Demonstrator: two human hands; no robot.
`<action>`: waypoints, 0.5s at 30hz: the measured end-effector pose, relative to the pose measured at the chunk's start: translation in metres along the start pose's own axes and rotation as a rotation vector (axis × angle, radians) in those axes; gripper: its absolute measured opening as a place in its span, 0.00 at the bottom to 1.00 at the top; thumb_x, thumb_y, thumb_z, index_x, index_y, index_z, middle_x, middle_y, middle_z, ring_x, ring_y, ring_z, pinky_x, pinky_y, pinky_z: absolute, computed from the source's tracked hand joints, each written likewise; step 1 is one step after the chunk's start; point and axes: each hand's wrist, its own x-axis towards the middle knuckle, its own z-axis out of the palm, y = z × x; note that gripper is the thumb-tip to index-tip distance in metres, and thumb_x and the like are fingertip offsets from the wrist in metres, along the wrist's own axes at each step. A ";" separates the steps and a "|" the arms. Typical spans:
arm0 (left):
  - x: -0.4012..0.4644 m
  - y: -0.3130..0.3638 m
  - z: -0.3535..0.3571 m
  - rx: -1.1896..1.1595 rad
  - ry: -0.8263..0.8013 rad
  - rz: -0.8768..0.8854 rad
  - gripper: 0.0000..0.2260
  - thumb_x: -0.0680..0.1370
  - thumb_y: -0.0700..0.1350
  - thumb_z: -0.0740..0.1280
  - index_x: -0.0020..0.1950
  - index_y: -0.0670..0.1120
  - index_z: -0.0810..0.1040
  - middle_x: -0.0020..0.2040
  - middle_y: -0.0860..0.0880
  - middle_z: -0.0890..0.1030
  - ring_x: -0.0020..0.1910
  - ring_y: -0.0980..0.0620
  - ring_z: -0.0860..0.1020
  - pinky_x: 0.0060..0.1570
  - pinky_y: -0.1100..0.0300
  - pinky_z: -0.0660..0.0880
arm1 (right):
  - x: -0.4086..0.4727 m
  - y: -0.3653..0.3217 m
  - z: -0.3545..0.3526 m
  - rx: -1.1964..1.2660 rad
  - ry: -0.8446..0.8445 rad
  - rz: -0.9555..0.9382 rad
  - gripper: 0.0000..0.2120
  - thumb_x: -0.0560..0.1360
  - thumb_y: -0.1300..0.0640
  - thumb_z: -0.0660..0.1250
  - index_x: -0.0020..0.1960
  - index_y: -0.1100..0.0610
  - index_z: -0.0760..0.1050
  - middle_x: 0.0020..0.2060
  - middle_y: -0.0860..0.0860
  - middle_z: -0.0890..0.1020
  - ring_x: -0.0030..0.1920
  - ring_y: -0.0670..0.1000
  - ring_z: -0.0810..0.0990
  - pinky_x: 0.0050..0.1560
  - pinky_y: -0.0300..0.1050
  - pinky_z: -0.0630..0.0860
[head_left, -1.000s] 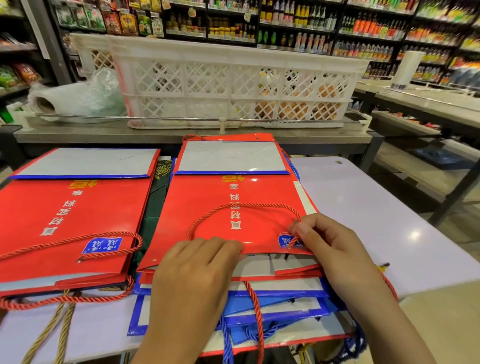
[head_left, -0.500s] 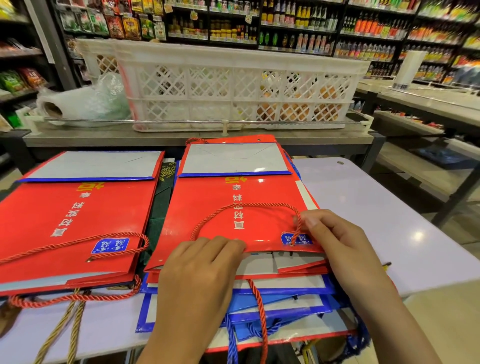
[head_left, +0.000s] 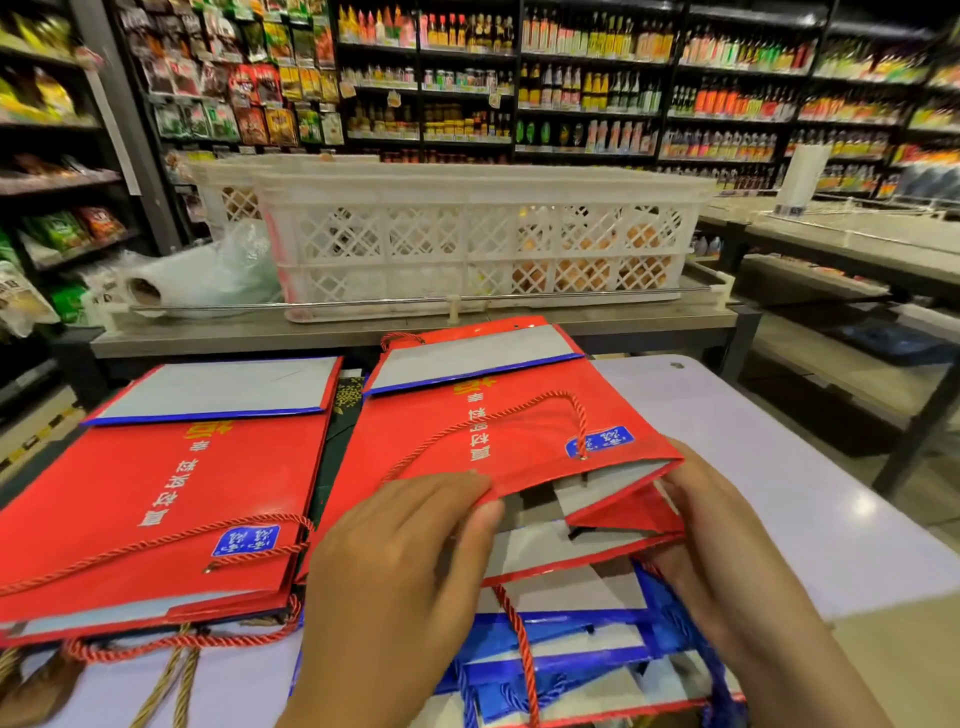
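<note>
Head view, the only one I've got. Top red bag (head_left: 498, 441) lies flat on the right-hand pile, mouth toward me and partly pulled open. Left hand (head_left: 395, 561): grip pinching the upper lip of the mouth, thumb under, fingers over. Right hand (head_left: 727, 551): grip curled round the side fold at the right mouth corner, fingertips hidden behind the paper.

My read is that the two are spreading the panels to pop the bag open. The left lifts the front panel while the right holds the gusset so it unfolds rather than tears. Rope handle (head_left: 566, 410) lies across the front panel, clear of both hands.

Underneath are more flat bags, with blue bags (head_left: 571, 644) fanned toward the near edge, probably staggered so each mouth is easy to catch. Second red stack (head_left: 156, 493) sits just beside on the left, untouched, its handles trailing toward me.

Surface: pale glossy counter (head_left: 779, 467), lamp glare on its right part. Behind it a steel counter (head_left: 311, 332) carries a white lattice crate (head_left: 467, 234) with something orange inside, can't tell what, and a roll of plastic bags (head_left: 171, 280).

Room: shop aisle, shelves of bottles (head_left: 571, 78) at the back, packets on the left. Far edges are blurred.
</note>
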 end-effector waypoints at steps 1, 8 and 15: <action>0.004 0.004 -0.004 -0.040 -0.066 -0.052 0.17 0.77 0.61 0.58 0.47 0.54 0.84 0.45 0.60 0.83 0.45 0.61 0.77 0.44 0.64 0.73 | 0.000 -0.001 0.000 0.047 -0.006 -0.002 0.17 0.71 0.48 0.68 0.57 0.53 0.78 0.47 0.57 0.85 0.46 0.61 0.84 0.52 0.64 0.78; 0.080 0.021 -0.015 -0.145 -0.185 -0.314 0.16 0.77 0.62 0.60 0.38 0.53 0.78 0.33 0.58 0.77 0.36 0.61 0.74 0.39 0.61 0.68 | -0.013 -0.013 0.015 0.065 -0.107 -0.100 0.12 0.78 0.55 0.60 0.51 0.49 0.82 0.44 0.61 0.84 0.45 0.65 0.83 0.48 0.70 0.76; 0.150 0.037 0.007 0.131 -0.592 -0.468 0.23 0.71 0.66 0.66 0.42 0.46 0.70 0.42 0.48 0.77 0.46 0.46 0.77 0.40 0.59 0.68 | -0.015 -0.021 0.062 0.040 -0.272 -0.293 0.17 0.71 0.54 0.62 0.43 0.32 0.81 0.41 0.43 0.86 0.46 0.46 0.83 0.49 0.41 0.79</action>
